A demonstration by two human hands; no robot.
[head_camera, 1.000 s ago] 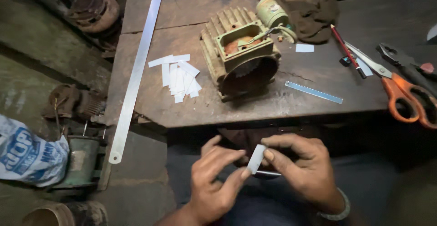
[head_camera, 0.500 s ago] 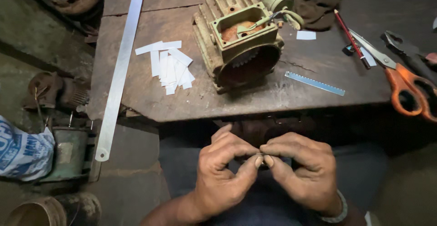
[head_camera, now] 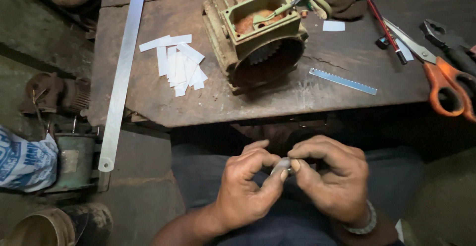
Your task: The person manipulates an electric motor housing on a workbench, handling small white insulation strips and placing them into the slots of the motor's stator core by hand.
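Since a second ago our hands have closed together over the small white strip (head_camera: 282,165), which then stood upright between our fingertips and now shows only as a pale sliver pinched between them. We see the workbench (head_camera: 148,102) filling the upper part of the view, dark and scarred. On it lies the green motor housing (head_camera: 258,33), open end toward us. A long metal ruler (head_camera: 121,72) hangs over the bench's left edge. At the lower left sits a white and blue printed bag (head_camera: 25,159), crumpled, beside a small green motor (head_camera: 74,162). Orange-handled scissors (head_camera: 441,77) rest at the right, near a red pencil (head_camera: 384,20). A pile of white paper strips (head_camera: 178,62) lies left of the housing, and a short toothed metal strip (head_camera: 343,81) lies to its right. Our left hand (head_camera: 243,191) and right hand (head_camera: 332,181) meet below the bench edge, above our lap, fingers curled inward, thumbs and forefingers pressed on the strip. A bracelet (head_camera: 364,221) circles our right wrist.
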